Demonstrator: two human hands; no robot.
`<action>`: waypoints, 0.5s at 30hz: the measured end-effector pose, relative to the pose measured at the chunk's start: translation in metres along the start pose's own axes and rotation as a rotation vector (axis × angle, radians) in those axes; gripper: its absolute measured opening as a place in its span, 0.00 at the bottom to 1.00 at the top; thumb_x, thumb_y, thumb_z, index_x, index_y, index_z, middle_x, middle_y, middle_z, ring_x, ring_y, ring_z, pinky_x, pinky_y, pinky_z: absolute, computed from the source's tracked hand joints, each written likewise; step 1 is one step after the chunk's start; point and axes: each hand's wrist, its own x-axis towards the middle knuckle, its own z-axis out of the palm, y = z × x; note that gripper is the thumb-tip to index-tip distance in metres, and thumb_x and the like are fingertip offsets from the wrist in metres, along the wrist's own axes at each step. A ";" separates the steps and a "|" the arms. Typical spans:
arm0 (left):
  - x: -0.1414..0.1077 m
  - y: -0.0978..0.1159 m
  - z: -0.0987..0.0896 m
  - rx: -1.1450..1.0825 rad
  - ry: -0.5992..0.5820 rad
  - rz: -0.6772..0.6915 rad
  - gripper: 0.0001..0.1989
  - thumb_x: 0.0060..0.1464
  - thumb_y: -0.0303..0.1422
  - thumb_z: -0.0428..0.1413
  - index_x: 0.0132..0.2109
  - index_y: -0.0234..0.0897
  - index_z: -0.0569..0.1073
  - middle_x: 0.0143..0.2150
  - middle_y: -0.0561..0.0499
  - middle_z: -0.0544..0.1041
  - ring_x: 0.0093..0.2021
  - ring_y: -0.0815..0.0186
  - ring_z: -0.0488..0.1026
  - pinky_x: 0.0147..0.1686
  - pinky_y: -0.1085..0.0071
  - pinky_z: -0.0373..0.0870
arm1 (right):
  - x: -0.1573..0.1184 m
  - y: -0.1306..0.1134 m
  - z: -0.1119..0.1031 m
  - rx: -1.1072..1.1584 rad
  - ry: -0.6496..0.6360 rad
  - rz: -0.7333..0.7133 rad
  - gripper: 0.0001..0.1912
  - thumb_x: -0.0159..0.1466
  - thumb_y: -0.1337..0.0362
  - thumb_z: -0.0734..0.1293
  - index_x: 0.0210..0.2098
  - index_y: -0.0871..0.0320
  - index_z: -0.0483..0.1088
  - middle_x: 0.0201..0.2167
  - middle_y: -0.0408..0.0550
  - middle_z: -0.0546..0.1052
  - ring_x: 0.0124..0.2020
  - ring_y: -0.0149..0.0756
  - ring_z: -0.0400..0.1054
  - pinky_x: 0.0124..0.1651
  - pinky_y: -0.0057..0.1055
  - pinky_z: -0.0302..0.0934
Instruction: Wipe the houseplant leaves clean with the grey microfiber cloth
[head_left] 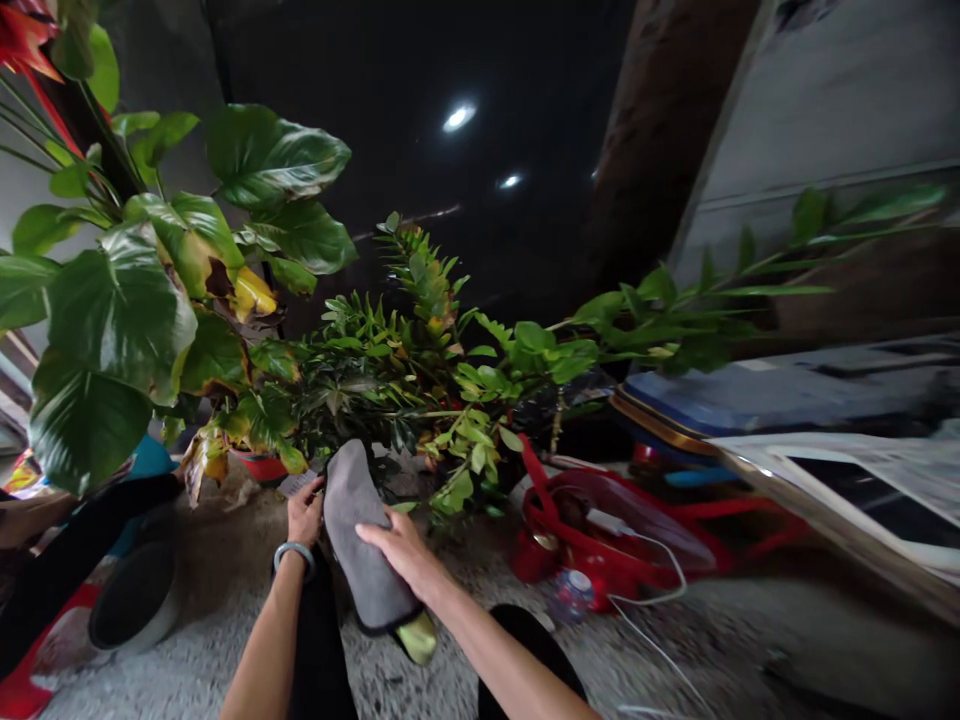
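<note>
A grey, sole-shaped insole (358,540) with a dark edge is held above the ground, its flat face toward me. My right hand (397,548) is closed around its right side, with the thumb lying across the face. At its upper left edge, my left hand (305,512) has curled fingers against it; the fingertips are partly hidden. A grey bangle (295,553) is on my left wrist. From under the insole's lower end a yellow-green piece (418,637) sticks out; whether it is joined to the insole I cannot tell.
Leafy potted plants (420,370) stand ahead. On the right are a red basket (622,560) with a white cable, a clear bottle (576,590) and a blurred blue case (750,395). A grey bucket (139,600) is at left, near another person's dark sleeve (82,550).
</note>
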 end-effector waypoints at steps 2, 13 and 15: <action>0.001 0.002 0.000 0.014 -0.001 -0.008 0.18 0.41 0.37 0.59 0.38 0.33 0.83 0.35 0.44 0.84 0.40 0.53 0.79 0.43 0.62 0.76 | -0.009 -0.012 -0.003 0.004 -0.018 -0.087 0.21 0.51 0.58 0.71 0.43 0.58 0.79 0.39 0.52 0.85 0.41 0.51 0.78 0.45 0.42 0.70; 0.002 -0.004 0.007 0.035 0.003 -0.043 0.24 0.46 0.35 0.59 0.51 0.31 0.81 0.29 0.48 0.82 0.31 0.60 0.78 0.33 0.68 0.75 | 0.029 -0.019 -0.023 0.238 0.285 0.037 0.19 0.48 0.55 0.71 0.37 0.58 0.77 0.35 0.55 0.85 0.40 0.52 0.79 0.43 0.44 0.72; -0.001 0.000 0.005 0.053 -0.006 -0.044 0.20 0.51 0.34 0.60 0.51 0.32 0.80 0.34 0.48 0.82 0.34 0.61 0.78 0.35 0.68 0.75 | 0.010 -0.004 -0.006 0.229 0.166 0.050 0.18 0.50 0.55 0.71 0.38 0.58 0.78 0.35 0.54 0.85 0.39 0.52 0.80 0.42 0.44 0.73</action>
